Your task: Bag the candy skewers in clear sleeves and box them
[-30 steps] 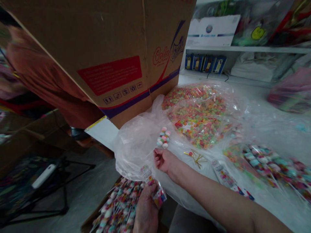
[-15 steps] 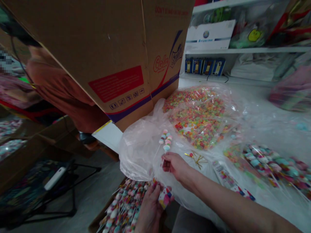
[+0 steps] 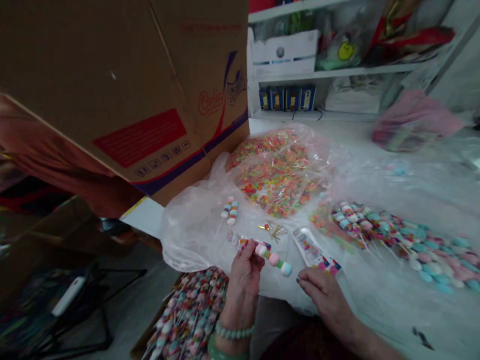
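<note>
My left hand point(image 3: 245, 272) is closed around a marshmallow skewer point(image 3: 273, 258), whose pink, white, green and blue pieces stick out to the right. A clear printed wrapper point(image 3: 236, 240) shows just behind its fingers; whether the hand grips it too is unclear. My right hand point(image 3: 326, 295) is to the right of the skewer tip, thumb and forefinger pinched together; anything between them is too small to make out. Near its knuckles lies a stack of printed wrappers point(image 3: 313, 250). More marshmallow skewers point(image 3: 231, 212) rest on the plastic sheet, with gold twist ties point(image 3: 276, 231) close by.
A large cardboard carton point(image 3: 150, 100) stands at the left. Behind the hands is a clear bag of colourful ring candy point(image 3: 277, 170). Wrapped skewers point(image 3: 371, 225) lie in a heap at the right. Below, a box holds many candy skewers point(image 3: 191, 310). Shelves point(image 3: 322, 72) line the back.
The view has turned right. My left hand has come up from above the box and now holds a marshmallow skewer. My right hand has left the skewers on the sheet and moved right and nearer.
</note>
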The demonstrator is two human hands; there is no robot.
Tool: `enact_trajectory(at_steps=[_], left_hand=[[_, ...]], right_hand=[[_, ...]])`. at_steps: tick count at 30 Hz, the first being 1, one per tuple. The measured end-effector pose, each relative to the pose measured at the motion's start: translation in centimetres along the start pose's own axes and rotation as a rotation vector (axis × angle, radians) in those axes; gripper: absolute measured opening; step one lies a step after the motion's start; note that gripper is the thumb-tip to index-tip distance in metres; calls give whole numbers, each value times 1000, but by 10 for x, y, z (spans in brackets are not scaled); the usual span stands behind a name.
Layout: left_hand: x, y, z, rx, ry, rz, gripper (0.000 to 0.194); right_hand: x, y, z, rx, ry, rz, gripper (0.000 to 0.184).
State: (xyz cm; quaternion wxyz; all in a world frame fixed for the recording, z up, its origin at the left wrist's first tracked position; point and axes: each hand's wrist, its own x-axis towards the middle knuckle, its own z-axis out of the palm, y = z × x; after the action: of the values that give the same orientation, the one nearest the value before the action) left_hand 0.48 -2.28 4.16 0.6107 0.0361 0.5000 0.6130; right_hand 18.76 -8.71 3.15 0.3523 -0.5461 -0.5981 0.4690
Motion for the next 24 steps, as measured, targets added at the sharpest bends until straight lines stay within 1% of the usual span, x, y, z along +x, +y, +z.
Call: enact_trajectory(at_steps=[2,4,6,8,10,13,15,20,24], left_hand=[[-7,-4,12,84,-79,21,19],[-14,-5,20,195,-151,51,21],[-18,-5,26,295,-184,63,22],[-19,-3,32,353,-143,59,16],[-19,0,39,355,-35,58,8],[-18,1,51,271,115,26,10],[-18,1,59,210,151,-22,14],[-19,-6,76,175,132,-134,15],[-20,-8,81,76,118,-184,18]], right_hand=[[1,6,-4,20,46,42,24],[5,11,-11,78,58,97,23],[7,14,-21,154,52,135,21],[6,16,-32,248,32,159,21],[2,17,-43,305,51,153,23],[-6,19,-57,264,138,56,25],[-10,21,-63,203,177,-38,24],[-19,25,-65,26,242,-241,23],[-21,27,-61,-108,314,-363,23]])
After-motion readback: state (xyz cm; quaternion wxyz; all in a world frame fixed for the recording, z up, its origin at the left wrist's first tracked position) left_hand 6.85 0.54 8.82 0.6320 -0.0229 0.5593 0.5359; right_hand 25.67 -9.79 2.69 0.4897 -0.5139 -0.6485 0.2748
